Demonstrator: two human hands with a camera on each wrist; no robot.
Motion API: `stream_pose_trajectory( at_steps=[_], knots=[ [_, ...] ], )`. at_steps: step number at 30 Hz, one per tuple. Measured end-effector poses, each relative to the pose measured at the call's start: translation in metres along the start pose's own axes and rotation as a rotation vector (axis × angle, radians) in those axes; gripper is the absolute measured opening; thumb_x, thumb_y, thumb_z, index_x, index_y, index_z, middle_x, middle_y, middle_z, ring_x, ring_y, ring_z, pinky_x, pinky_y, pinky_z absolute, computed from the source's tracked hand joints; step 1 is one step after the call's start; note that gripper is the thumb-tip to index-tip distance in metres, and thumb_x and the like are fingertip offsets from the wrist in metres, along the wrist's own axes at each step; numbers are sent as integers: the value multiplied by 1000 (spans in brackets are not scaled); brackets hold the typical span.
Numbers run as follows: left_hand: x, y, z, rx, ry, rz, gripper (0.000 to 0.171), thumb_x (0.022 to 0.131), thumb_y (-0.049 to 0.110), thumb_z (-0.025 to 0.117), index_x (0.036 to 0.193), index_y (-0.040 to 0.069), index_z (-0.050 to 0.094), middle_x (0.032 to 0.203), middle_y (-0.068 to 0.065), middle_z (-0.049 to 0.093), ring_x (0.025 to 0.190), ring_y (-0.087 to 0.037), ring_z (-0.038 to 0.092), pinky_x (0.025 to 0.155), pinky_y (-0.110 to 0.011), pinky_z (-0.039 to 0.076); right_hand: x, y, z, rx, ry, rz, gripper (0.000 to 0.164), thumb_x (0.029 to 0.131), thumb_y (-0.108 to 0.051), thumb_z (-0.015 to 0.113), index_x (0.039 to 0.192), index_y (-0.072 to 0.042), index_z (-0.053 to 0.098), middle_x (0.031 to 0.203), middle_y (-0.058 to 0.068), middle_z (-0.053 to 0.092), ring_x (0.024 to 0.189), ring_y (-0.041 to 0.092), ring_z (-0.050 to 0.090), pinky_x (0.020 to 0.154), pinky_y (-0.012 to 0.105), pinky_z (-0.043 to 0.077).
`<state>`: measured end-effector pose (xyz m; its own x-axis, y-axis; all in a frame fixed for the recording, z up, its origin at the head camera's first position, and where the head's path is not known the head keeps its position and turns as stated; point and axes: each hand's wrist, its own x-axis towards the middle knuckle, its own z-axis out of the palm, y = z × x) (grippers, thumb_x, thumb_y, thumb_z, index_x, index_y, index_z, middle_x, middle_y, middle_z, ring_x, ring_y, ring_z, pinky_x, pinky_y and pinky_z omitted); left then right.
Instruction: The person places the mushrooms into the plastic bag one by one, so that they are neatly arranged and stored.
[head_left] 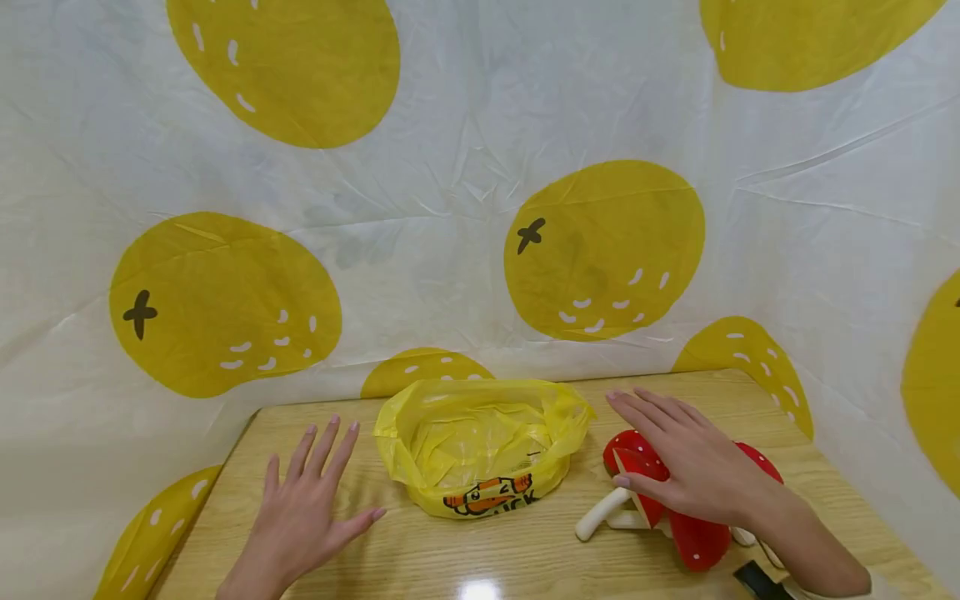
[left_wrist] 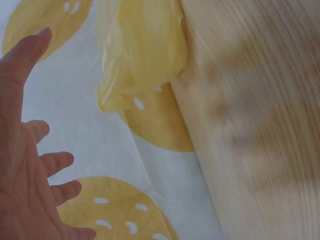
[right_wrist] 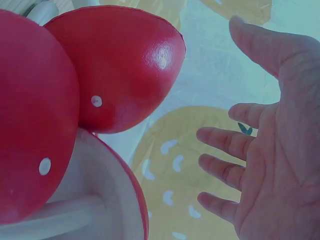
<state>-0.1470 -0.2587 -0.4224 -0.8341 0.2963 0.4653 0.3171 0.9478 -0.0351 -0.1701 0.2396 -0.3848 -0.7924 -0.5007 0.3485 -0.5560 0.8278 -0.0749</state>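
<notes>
Red-capped mushrooms [head_left: 699,537] sit under the empty, spread right hand [head_left: 688,462], the left hand [head_left: 300,512] likewise wide, so gripping probably goes best by the pale stems [head_left: 602,514], leaving the yellow bag [head_left: 487,496] between the hands undisturbed on the tabletop [head_left: 420,562].

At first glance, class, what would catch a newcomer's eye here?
The open yellow bag likely comes first, central on the wooden table, its cartoon print facing the camera. Right of it, glossy red mushrooms lie partly hidden by the right hand. Behind, big yellow shapes dot the pale backdrop.
</notes>
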Motion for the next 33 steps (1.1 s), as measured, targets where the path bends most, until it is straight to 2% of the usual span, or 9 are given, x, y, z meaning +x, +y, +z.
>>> stream_pose_trajectory(
  at_steps=[8, 14, 17, 21, 27, 33],
  knots=[
    [6, -2, 4, -14, 10, 29, 105, 79, 72, 71, 161, 19, 32, 159, -13, 40, 138, -40, 45, 94, -74, 40, -8, 4, -7, -4, -27, 28, 93, 85, -63, 72, 160, -22, 35, 155, 4, 47, 140, 31, 42, 108, 58, 38],
    [11, -5, 8, -107, 10, 32, 103, 80, 54, 81, 161, 15, 31, 151, -17, 48, 122, -42, 58, 82, -63, 52, -13, 11, -11, 35, -52, 57, 92, 83, -57, 77, 159, -25, 35, 147, 6, 54, 132, 33, 51, 102, 61, 44],
    [14, -5, 10, -165, 12, 27, 100, 82, 44, 84, 161, 15, 31, 147, -19, 52, 117, -42, 61, 76, -61, 54, -15, 14, -14, 59, -63, 77, 91, 82, -51, 80, 157, -25, 37, 137, 3, 61, 123, 30, 58, 97, 60, 49],
    [19, -5, 13, -241, 2, 6, 96, 85, 36, 83, 161, 18, 30, 143, -18, 57, 116, -42, 62, 78, -60, 55, -18, 19, -17, 76, -67, 99, 87, 81, -43, 84, 154, -22, 42, 127, -1, 66, 117, 27, 62, 90, 55, 55],
    [25, -8, 20, -312, 12, 2, 89, 86, 32, 83, 160, 19, 34, 139, -17, 60, 117, -42, 63, 84, -60, 54, -24, 26, -21, 91, -55, 120, 82, 80, -36, 86, 151, -19, 47, 129, 1, 66, 117, 30, 62, 84, 52, 57],
    [30, -9, 26, -371, -19, -13, 84, 87, 28, 82, 158, 17, 38, 137, -19, 60, 118, -42, 62, 86, -60, 54, -31, 31, -23, 75, -18, 99, 79, 80, -33, 86, 149, -17, 49, 129, 0, 66, 114, 28, 64, 81, 50, 58]
  ],
)
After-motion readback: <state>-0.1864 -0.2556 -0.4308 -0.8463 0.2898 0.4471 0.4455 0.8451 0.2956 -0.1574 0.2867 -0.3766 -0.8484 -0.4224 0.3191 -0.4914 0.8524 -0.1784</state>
